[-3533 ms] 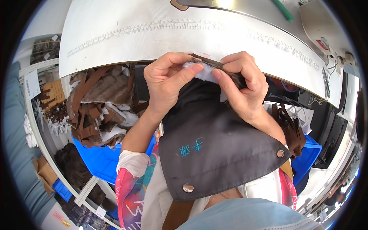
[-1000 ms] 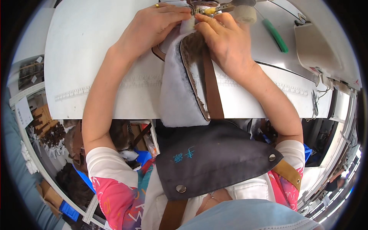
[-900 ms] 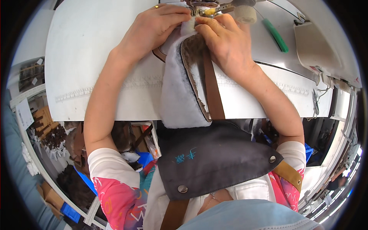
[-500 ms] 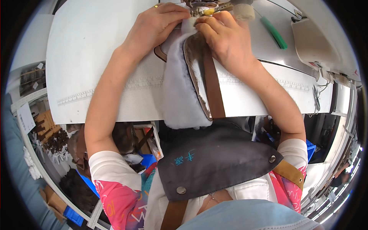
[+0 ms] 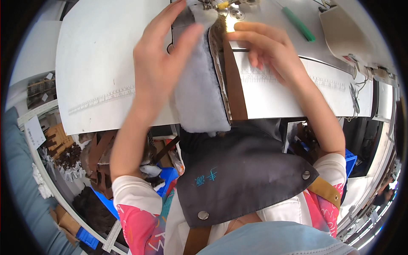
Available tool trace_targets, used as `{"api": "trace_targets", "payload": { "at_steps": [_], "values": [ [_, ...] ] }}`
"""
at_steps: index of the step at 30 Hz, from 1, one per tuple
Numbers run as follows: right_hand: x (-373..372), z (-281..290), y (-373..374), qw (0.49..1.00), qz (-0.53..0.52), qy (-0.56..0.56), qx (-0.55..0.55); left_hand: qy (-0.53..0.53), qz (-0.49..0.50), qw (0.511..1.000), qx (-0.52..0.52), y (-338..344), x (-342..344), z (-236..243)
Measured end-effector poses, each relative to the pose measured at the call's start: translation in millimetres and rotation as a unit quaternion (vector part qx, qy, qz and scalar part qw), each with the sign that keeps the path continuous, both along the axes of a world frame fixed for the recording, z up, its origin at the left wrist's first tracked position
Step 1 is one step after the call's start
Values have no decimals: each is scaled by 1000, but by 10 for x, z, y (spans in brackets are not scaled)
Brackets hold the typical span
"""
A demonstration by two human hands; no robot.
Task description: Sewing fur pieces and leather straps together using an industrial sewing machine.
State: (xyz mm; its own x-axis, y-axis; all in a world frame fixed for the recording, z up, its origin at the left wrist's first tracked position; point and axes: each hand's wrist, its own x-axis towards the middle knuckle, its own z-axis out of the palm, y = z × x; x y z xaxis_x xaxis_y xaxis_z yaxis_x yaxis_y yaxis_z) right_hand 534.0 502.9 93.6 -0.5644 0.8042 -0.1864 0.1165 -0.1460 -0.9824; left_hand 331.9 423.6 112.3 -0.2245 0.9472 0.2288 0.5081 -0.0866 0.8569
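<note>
A piece of pale, fluffy fleece [image 5: 197,91] lies lengthwise on the white table, its near end hanging over the front edge. Along its right side run a dark fur edge [image 5: 216,46] and a long brown strip [image 5: 235,91]. The far end of the work is at the metal parts of a sewing machine [image 5: 208,5]. My left hand [image 5: 159,59] hovers over the fleece's left side, thumb and fingers apart, slightly blurred. On the other side, my right hand [image 5: 272,46] has its fingers stretched out, their tips close to the brown strip. Neither hand grips anything.
A green-handled tool [image 5: 301,26] rests at the back right, near a pale machine housing [image 5: 346,34]. Small metal snips [image 5: 354,100] lie by the table's right end. Ruler markings [image 5: 102,101] cross the white tabletop. Below stand blue bins [image 5: 169,180] with brown and furry scraps.
Both hands have let go of the work at the machine and opened. The left has moved back toward me, the right outward to the right. The machine's lit plate now shows.
</note>
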Motion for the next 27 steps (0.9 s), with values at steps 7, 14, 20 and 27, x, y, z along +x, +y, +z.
{"api": "trace_targets", "payload": {
  "at_steps": [7, 14, 20, 27],
  "values": [
    [-21, 136, -335, 975, 84, 33, -203, 353, 69, 920, 155, -393, 526, -172],
    [598, 264, -1174, 995, 78, -51, -41, -209, -50, 948, -237, -1155, 118, 194],
    [518, 335, -1704, 874, 181, -32, 451, -376, 13, 873, -311, -1410, 388, 391],
    [162, 370, -1792, 795, 233, -67, 556, -350, -3, 858, -376, -1483, 540, 485]
  ]
}}
